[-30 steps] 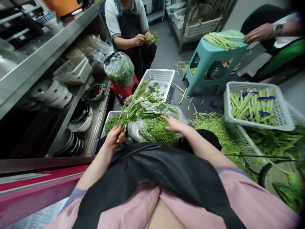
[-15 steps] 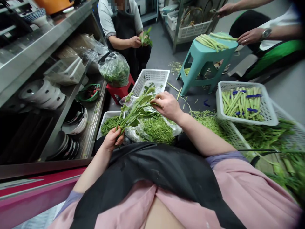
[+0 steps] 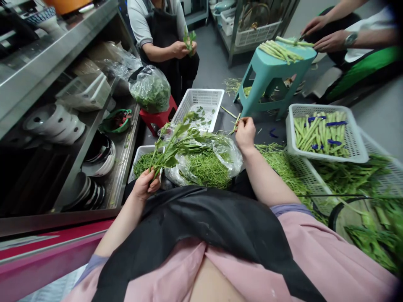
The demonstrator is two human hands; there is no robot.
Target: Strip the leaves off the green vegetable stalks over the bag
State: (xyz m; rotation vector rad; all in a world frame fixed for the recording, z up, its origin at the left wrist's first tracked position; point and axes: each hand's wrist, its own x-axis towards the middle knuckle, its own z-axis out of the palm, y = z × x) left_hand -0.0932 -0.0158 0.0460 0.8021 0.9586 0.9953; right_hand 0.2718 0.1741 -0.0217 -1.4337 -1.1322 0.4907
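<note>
My left hand (image 3: 145, 184) is closed around the lower stems of a bunch of leafy greens (image 3: 171, 151), which fans up and to the right. My right hand (image 3: 245, 133) is apart from the bunch, its fingers pinched together beyond the right side of an open plastic bag (image 3: 231, 155). A thin pale stem (image 3: 236, 122) shows at its fingertips; I cannot tell whether it is held or lies on the floor behind. Thin green stems (image 3: 209, 170) fill the bag in front of my lap. To its left, a white basket (image 3: 136, 161) contains cut greens.
Ahead is a white basket (image 3: 217, 102) with a few leaves. A co-worker's hands (image 3: 185, 48) hold greens; another's hands (image 3: 327, 40) work over stalks on a teal stool (image 3: 267, 69). Bundled stalks fill a basket (image 3: 360, 155) at right. A metal shelf (image 3: 126, 167) borders the left.
My right hand has moved away from the bunch, to the right and slightly down past the bag. My left hand stays nearly in place with the greens.
</note>
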